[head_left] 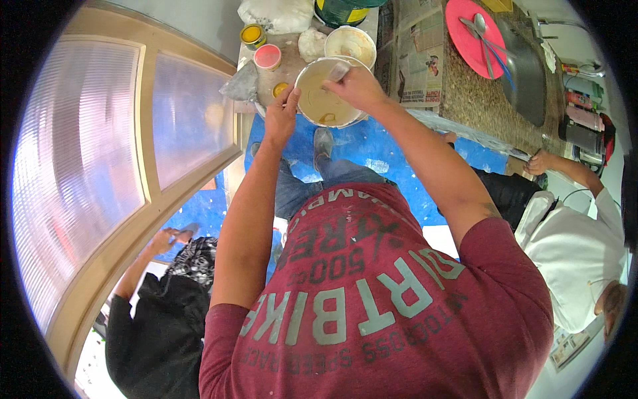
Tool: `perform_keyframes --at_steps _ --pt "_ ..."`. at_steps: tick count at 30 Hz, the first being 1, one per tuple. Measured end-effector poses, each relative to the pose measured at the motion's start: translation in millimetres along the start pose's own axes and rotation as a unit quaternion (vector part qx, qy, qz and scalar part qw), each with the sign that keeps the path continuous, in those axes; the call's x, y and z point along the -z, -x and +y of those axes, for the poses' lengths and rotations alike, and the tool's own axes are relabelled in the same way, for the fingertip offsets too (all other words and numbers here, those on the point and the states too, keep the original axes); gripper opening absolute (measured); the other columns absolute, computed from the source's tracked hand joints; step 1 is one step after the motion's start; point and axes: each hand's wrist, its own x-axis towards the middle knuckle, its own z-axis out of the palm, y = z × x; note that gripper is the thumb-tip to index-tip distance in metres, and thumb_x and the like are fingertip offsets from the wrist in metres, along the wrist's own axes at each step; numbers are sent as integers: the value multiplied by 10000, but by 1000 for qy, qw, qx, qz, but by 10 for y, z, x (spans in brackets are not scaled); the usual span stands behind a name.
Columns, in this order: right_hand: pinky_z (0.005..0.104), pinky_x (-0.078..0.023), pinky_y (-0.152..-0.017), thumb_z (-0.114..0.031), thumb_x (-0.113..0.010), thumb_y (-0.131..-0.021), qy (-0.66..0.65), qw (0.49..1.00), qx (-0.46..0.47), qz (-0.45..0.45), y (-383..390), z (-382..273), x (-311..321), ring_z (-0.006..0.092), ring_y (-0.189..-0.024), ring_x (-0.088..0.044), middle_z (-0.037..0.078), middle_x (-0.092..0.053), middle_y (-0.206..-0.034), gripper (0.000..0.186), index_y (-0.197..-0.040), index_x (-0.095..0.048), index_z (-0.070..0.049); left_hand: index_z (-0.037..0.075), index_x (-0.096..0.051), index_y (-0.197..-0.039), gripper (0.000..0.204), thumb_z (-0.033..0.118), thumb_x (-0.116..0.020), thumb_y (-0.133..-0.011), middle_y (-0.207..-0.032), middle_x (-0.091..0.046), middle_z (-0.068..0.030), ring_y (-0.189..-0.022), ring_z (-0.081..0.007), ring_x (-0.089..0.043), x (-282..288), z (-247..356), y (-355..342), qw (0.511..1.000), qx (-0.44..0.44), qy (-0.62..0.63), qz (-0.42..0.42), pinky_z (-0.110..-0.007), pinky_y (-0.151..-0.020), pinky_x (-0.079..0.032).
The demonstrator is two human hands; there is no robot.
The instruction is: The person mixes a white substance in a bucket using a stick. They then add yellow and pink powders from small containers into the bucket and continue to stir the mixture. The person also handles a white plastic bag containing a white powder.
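Observation:
A white bucket (308, 74) of cream-coloured paste stands on a paint-stained work surface in front of me. My left hand (282, 117) grips the bucket's left rim. My right hand (357, 87) reaches over the bucket from the right and is closed on a flat pale scraper (338, 70), whose blade points down into the paste. Both forearms stretch up from my maroon shirt in the lower middle.
Near the bucket are a yellow tin (253, 34), a pink-lidded tin (267, 56) and a second white bowl (350, 43). Newspaper (420, 56), a pink plate (468, 36) with spoons and a sink (526, 76) lie right. A frosted-panel door (133, 139) stands left. One person crouches lower left (159, 312), another right (571, 239).

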Motion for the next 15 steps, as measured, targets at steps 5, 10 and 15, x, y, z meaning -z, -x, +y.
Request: perform_keyframes --at_steps 5,10,15 --pt "494 -562 -847 -485 -705 -876 -49 998 30 -20 172 -48 -39 400 -930 -721 228 -748 -975 479 -1062 -761 -46 64 -668 -1386 470 394 -624 -1055 -1153 -755 -114 -1024 -166 -671 3 10 17 1000 2 -15 5 -308 -929 -518" --pt "478 -563 -889 -487 -755 -866 -102 994 32 -2 233 -265 76 385 -1026 -713 240 -740 -1075 558 -1192 -723 -35 89 -668 -1395 455 389 -623 -1056 -1099 -748 -86 -975 -139 -653 -7 36 68 1000 11 29 1 -292 -880 -520" --pt "496 -570 -870 -459 -714 -879 -90 993 63 49 99 -68 -37 388 -973 -724 217 -751 -1028 454 -1116 -763 -76 80 -659 -1404 469 392 -628 -1056 -1036 -726 -43 -864 -111 -598 -7 133 52 1000 11 24 -13 -279 -814 -511"
